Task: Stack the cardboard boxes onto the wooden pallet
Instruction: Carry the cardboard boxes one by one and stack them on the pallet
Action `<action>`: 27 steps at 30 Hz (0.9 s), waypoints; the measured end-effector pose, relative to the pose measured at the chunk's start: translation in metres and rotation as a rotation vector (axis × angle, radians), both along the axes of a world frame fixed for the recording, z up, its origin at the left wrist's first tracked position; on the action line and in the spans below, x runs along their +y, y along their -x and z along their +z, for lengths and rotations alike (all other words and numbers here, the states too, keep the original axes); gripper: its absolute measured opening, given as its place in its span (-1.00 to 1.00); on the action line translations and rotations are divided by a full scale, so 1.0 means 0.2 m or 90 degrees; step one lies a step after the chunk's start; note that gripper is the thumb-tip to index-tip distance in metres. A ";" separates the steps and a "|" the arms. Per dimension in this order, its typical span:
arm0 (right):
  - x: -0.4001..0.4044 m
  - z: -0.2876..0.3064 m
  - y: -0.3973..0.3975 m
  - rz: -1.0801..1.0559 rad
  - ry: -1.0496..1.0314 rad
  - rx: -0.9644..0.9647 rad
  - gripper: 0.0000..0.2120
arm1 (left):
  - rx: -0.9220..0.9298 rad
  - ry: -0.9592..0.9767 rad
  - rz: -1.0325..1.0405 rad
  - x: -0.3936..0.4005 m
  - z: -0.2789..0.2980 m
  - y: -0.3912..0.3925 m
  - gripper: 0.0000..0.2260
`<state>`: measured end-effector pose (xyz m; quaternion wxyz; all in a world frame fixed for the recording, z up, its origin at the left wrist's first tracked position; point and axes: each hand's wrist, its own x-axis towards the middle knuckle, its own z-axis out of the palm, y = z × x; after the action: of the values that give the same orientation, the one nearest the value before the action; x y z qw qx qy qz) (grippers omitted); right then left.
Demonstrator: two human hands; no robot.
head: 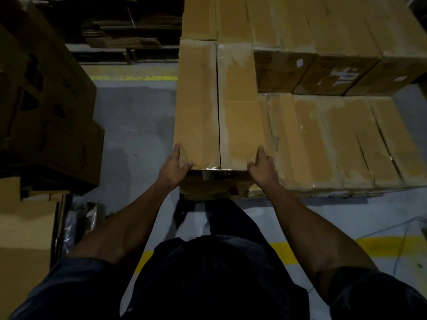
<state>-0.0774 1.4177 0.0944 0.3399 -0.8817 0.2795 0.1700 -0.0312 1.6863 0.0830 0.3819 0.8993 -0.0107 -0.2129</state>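
A long cardboard box (pixel 219 107) is gripped at its near corners: left hand (pixel 176 167) at 7 o'clock, right hand (pixel 262 168) at 5 o'clock. It is seated on stacked boxes (pixel 335 139), whose lower tier extends toward 3 o'clock. The pallet is hidden.

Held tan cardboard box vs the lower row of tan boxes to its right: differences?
Height: the held tan cardboard box has its top above the lower row of tan boxes beside it.
Contact: the left hand and right hand grip the held box's near corners; nobody touches the lower row.
Orientation: the held box's top seam points straight away; the row's seams run slanted in this view.
Shared: tan cardboard, long tops, peeled whitish tape marks.
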 end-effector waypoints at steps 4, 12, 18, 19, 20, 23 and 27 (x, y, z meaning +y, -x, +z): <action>0.02 -0.01 0.00 0.001 0.028 0.013 -0.36 | 0.005 -0.026 -0.006 0.01 -0.01 0.00 -0.29; 0.03 -0.01 0.02 0.026 0.050 0.018 -0.38 | -0.016 -0.206 -0.072 -0.02 0.03 0.00 -0.34; 0.01 0.12 0.00 0.117 0.129 0.071 -0.39 | -0.042 -0.417 -0.188 -0.05 0.14 -0.03 -0.35; 0.00 0.14 -0.01 0.134 0.139 0.074 -0.43 | -0.041 -0.436 -0.202 -0.06 0.16 -0.02 -0.37; 0.00 0.17 0.00 0.145 0.148 0.074 -0.48 | -0.047 -0.450 -0.220 -0.06 0.19 -0.02 -0.38; 0.02 0.24 0.06 0.144 0.166 0.066 -0.58 | -0.061 -0.464 -0.260 -0.04 0.25 0.03 -0.42; 0.08 0.28 0.27 0.087 0.142 0.029 -0.49 | -0.078 -0.448 -0.298 -0.03 0.29 0.12 -0.46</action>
<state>-0.1321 1.4328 0.1497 0.2211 -0.9269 0.2435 0.1810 -0.0559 1.6810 0.1402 -0.0079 0.9591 -0.1638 -0.2306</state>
